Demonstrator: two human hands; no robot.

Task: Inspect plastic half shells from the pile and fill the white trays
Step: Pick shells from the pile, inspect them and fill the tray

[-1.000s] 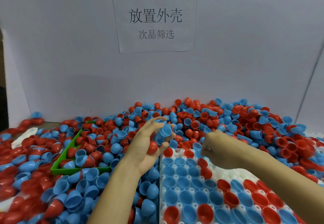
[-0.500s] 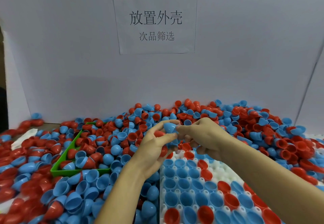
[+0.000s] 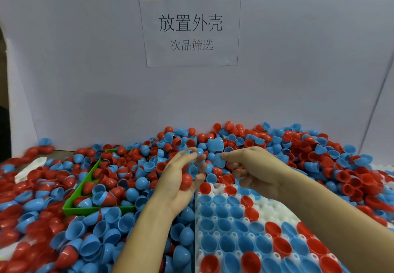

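A white board wall [image 3: 277, 80] with a printed paper sign [image 3: 189, 27] backs the worktop. Against it spreads the loose pile of red and blue plastic half shells [image 3: 298, 144], covering nearly everything. A green plastic bin [image 3: 74, 207] sits half buried to the left, and the white moulded tray with round pockets [image 3: 275, 208] lies front right, its near rows mostly filled, several far pockets bare.

The left hand [image 3: 179, 178] is cupped palm-up, fingers loosely curled around a red half shell [image 3: 186, 180] and a blue one. The right hand [image 3: 253, 166] pinches a blue half shell [image 3: 219, 160] at its fingertips, just beside the left.

These shells look thin, light, stiff and glossy, likely slippery and prone to nest together; pinching across the rim, open side visible, should suit inspection and seating.
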